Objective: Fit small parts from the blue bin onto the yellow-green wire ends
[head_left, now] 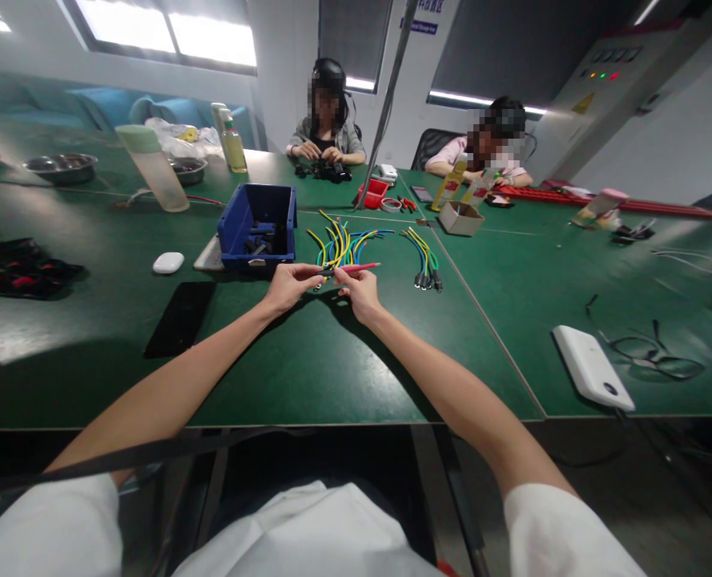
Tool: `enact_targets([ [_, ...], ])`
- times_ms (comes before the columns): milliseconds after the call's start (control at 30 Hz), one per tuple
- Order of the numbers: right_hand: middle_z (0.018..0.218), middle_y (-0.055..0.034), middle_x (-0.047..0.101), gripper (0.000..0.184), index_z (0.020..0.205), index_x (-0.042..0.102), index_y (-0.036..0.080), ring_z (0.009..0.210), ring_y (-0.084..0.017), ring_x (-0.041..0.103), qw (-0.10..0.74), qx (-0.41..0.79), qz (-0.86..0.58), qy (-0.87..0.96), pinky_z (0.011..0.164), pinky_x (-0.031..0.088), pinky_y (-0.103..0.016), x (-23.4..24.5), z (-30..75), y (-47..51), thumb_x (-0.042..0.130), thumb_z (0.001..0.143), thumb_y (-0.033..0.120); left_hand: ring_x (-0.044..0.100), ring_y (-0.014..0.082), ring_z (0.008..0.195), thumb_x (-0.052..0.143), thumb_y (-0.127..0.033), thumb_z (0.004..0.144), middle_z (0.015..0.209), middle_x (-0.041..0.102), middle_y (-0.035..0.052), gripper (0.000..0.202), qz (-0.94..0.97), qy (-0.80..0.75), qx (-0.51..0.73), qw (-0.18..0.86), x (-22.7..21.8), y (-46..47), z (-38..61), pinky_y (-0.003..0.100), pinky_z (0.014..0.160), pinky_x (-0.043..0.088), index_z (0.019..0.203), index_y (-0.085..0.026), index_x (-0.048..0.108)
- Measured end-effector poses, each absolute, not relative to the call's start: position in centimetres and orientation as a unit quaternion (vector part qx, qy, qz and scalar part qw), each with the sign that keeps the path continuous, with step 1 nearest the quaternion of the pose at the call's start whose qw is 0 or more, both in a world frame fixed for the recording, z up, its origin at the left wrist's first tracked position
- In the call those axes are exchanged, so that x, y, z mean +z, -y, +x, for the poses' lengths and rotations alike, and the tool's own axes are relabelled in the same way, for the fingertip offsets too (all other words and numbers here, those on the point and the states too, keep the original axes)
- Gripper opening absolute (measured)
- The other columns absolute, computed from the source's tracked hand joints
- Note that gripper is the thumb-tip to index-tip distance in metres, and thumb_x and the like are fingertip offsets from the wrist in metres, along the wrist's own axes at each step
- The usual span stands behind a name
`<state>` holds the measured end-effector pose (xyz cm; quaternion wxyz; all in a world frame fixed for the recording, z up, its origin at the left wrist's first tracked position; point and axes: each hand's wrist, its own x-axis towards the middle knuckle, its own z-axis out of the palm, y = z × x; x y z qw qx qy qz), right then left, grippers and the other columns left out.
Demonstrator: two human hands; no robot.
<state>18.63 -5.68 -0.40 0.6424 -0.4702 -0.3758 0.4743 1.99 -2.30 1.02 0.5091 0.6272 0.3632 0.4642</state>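
My left hand (292,287) pinches a small dark piece (327,272), which looks like a black sleeve on a wire end. My right hand (360,290) is closed around a slim red stick-like piece (368,266) that points right and has a thin tip. The two hands nearly touch at the fingertips. Just behind them lies a loose bundle of yellow, green and blue wires (347,239). To the right is a smaller group of wires (426,255) with black sleeves at their near ends. A blue bin (259,228) holding black parts stands left of the bundle.
A black phone (180,319) and a white case (168,263) lie left. A white power bank (593,367) and glasses (656,357) are at right. Farther back are a red container (372,194), a cardboard box (460,218) and a bottle (154,170). Two people sit across the table.
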Motion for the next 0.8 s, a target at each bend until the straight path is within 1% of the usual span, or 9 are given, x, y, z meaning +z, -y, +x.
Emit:
enact_targets([
  [133,0.074,-0.0038,0.068,0.036,0.08,0.069,0.014,0.064,-0.012,0.061,0.637,0.486,-0.465,0.377,0.049,0.043,-0.02,-0.12,18.68,5.81,0.082,0.059,0.041,0.068,0.0202,0.071,0.087,-0.045,0.054,0.083,0.075,0.0095,0.049,0.63,-0.369,0.459,0.507,1.14,2.33,1.98,0.036,0.077,0.055,0.088,-0.012,0.077],
  [400,0.073,-0.004,0.068,0.036,0.078,0.069,0.014,0.063,-0.012,0.061,0.628,0.494,-0.462,0.384,0.048,0.042,-0.019,-0.16,18.87,5.73,0.083,0.059,0.041,0.068,0.0213,0.073,0.086,-0.045,0.055,0.083,0.075,0.0099,0.047,0.639,-0.369,0.466,0.487,1.14,2.71,2.11,0.037,0.078,0.055,0.087,-0.012,0.077],
  [533,0.071,-0.0032,0.067,0.035,0.077,0.069,0.014,0.063,-0.012,0.06,0.623,0.493,-0.465,0.391,0.049,0.042,-0.019,-0.11,18.88,5.76,0.082,0.059,0.041,0.068,0.02,0.071,0.086,-0.042,0.057,0.08,0.075,0.0095,0.045,0.627,-0.369,0.449,0.519,0.97,2.4,2.03,0.036,0.078,0.055,0.089,-0.012,0.076],
  [633,0.071,-0.0031,0.067,0.035,0.077,0.068,0.015,0.063,-0.012,0.061,0.62,0.485,-0.472,0.398,0.05,0.042,-0.02,0.0,18.82,5.87,0.082,0.058,0.041,0.069,0.0203,0.071,0.087,-0.042,0.055,0.079,0.075,0.0094,0.047,0.61,-0.373,0.444,0.54,0.86,2.22,2.05,0.036,0.077,0.055,0.091,-0.012,0.076],
  [800,0.072,-0.0034,0.068,0.034,0.078,0.069,0.015,0.064,-0.013,0.061,0.619,0.482,-0.471,0.403,0.05,0.043,-0.021,0.1,18.8,6.02,0.082,0.059,0.041,0.069,0.0214,0.073,0.087,-0.045,0.053,0.081,0.075,0.0099,0.049,0.63,-0.378,0.454,0.504,0.92,2.46,2.1,0.036,0.077,0.055,0.088,-0.012,0.076],
])
